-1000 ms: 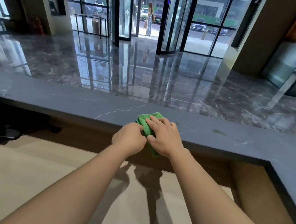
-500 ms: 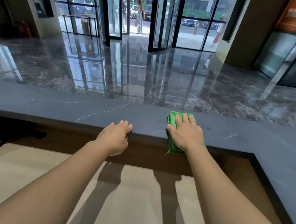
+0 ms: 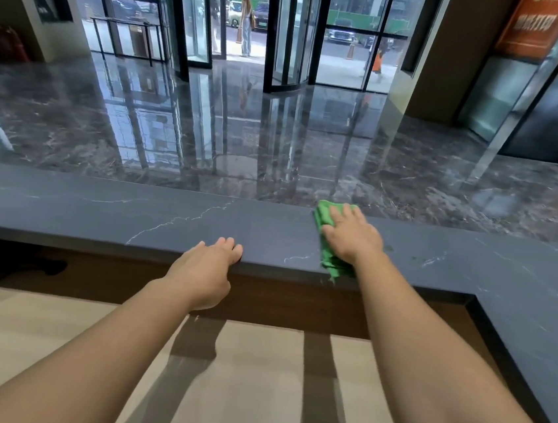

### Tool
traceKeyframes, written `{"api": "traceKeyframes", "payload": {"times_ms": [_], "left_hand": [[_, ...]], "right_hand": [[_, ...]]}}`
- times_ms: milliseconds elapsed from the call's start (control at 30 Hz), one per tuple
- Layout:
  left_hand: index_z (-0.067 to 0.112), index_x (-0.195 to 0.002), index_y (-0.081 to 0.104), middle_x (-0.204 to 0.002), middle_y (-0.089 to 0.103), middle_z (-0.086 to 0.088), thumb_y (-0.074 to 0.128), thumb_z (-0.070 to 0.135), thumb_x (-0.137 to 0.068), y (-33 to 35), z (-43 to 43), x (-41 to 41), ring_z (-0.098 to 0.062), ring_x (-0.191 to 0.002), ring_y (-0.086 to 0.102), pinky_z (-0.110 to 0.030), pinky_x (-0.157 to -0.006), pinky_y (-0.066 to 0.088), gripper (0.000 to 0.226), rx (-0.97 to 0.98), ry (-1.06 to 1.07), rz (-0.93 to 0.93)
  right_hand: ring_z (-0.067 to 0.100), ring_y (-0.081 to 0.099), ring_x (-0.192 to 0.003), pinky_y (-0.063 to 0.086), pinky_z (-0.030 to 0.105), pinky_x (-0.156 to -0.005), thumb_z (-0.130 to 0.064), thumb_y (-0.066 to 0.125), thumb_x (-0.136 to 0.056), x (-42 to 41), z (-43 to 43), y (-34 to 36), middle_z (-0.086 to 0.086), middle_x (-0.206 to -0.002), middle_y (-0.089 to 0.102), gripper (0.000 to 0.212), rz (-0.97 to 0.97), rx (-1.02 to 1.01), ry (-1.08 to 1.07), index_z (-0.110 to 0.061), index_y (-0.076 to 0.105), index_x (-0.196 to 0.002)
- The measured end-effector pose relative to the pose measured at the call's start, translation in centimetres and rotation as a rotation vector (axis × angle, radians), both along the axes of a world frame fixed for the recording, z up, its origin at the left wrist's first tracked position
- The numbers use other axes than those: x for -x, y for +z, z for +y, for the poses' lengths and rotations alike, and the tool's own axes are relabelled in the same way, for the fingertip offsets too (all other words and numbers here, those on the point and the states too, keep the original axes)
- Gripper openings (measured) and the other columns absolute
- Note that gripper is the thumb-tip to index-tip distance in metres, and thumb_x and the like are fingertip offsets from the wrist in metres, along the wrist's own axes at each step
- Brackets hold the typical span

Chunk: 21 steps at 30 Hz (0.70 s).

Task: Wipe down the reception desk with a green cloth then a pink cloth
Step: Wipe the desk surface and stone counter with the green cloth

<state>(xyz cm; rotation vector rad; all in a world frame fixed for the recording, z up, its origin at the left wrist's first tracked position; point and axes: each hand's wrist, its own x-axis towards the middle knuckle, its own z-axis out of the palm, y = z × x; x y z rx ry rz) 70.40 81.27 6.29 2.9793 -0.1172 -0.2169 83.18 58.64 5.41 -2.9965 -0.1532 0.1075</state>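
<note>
Head view: green cloth [image 3: 325,250] under flat R hand [image 3: 352,238]; L hand [image 3: 204,270] apart.

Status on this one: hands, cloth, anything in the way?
Right hand flat on green cloth, pressing it to desk top. Left hand open, resting on near edge. Small dark spot right of cloth.

Green cloth [image 3: 322,217] farther across desk [image 3: 133,211]

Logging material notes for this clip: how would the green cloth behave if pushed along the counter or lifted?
Probably floppy: the green cloth hangs limp at its near corner over the counter edge. It likely slides easily under the flat right hand, as the counter looks smooth and polished. Probably light, bunching if lifted.
</note>
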Motion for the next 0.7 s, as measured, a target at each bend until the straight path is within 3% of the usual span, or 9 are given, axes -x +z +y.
{"api": "traceKeyframes", "payload": {"times_ms": [200, 333, 467, 600, 700], "left_hand": [[0.021, -0.154, 0.016, -0.162, 0.011, 0.001, 0.04, -0.005, -0.091, 0.2, -0.1, 0.1, -0.017, -0.148, 0.012, -0.036, -0.121, 0.014, 0.072, 0.015, -0.004, -0.007], [0.02, -0.152, 0.023, -0.161, 0.017, -0.001, 0.04, -0.002, -0.092, 0.8, -0.5, -0.3, -0.019, -0.147, 0.02, -0.037, -0.114, 0.033, 0.067, -0.031, 0.027, 0.018], [0.019, -0.147, 0.036, -0.152, 0.034, -0.004, 0.045, 0.004, -0.091, 0.9, -0.9, -0.6, -0.021, -0.138, 0.037, -0.038, -0.109, 0.038, 0.058, -0.118, 0.035, -0.003], [0.018, -0.142, 0.043, -0.145, 0.043, -0.005, 0.045, 0.007, -0.091, 1.1, -1.1, -1.1, -0.023, -0.133, 0.043, -0.036, -0.112, 0.033, 0.052, -0.187, 0.036, -0.009], [0.017, -0.14, 0.044, -0.144, 0.046, -0.006, 0.046, 0.008, -0.092, 1.1, -1.4, -1.0, -0.022, -0.131, 0.045, -0.036, -0.117, 0.02, 0.05, -0.207, 0.04, -0.005]], "right_hand": [[0.026, -0.003, -0.15, 0.011, 0.047, -0.12, -0.037, 0.03, -0.102, 0.3, 0.5, 0.2, 0.007, -0.164, -0.003, 0.061, 0.025, -0.017, -0.218, -0.021, 0.009, -0.157], [0.027, -0.005, -0.15, 0.007, 0.047, -0.119, -0.036, 0.029, -0.102, 0.9, 6.9, 0.3, 0.007, -0.164, -0.006, 0.061, 0.026, -0.025, -0.069, -0.022, 0.006, -0.157], [0.026, -0.006, -0.15, 0.006, 0.048, -0.119, -0.035, 0.03, -0.103, 1.1, 12.9, 0.2, 0.007, -0.164, -0.005, 0.061, 0.046, -0.008, 0.188, -0.022, 0.006, -0.157], [0.024, -0.004, -0.15, 0.009, 0.047, -0.12, -0.035, 0.03, -0.102, -0.5, 11.3, 0.0, 0.004, -0.164, -0.002, 0.059, 0.044, -0.01, 0.264, -0.024, 0.01, -0.156], [0.023, 0.002, -0.15, 0.013, 0.045, -0.119, -0.035, 0.03, -0.1, -1.8, 5.2, -0.1, 0.004, -0.164, 0.004, 0.059, 0.011, -0.013, 0.123, -0.024, 0.014, -0.156]]}}
